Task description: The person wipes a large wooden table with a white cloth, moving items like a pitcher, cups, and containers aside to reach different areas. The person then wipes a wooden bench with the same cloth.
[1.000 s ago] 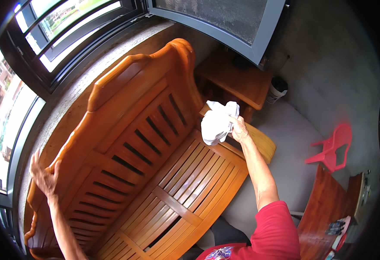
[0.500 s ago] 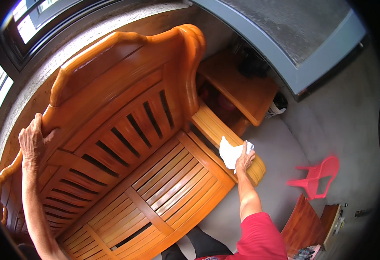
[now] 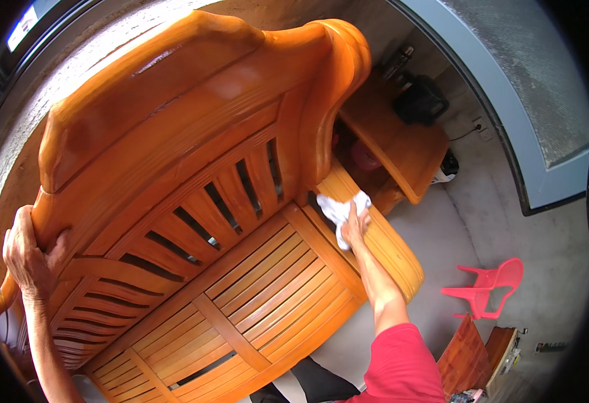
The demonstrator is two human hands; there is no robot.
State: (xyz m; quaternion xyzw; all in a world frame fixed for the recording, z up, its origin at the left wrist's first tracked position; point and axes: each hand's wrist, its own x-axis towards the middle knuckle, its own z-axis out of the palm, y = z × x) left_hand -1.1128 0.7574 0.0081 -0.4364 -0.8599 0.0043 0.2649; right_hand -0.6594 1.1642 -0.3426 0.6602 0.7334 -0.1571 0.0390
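Note:
A glossy orange-brown wooden bench (image 3: pixel 261 316) with a slatted seat and a tall carved backrest (image 3: pixel 167 121) fills the middle. On its right armrest (image 3: pixel 395 252), towards the backrest end, my right hand (image 3: pixel 356 225) presses a crumpled white cloth (image 3: pixel 335 213). The cloth bunches around the fingers and hangs over the armrest's inner side. My left hand (image 3: pixel 31 255) grips the top edge of the backrest at the far left, the thumb on the front face and the fingers over the rim.
Beyond the armrest stands a wooden side table (image 3: pixel 388 144) with a black kettle (image 3: pixel 421 101) and a metal flask (image 3: pixel 398 62). A small red plastic chair (image 3: pixel 486 289) is at the right, near a reddish wooden cabinet (image 3: pixel 466 356). A grey-framed door (image 3: pixel 529 134) is at upper right.
My right hand has slid the cloth along the armrest towards the backrest. The view has shifted closer to the backrest. My left hand still grips the top edge.

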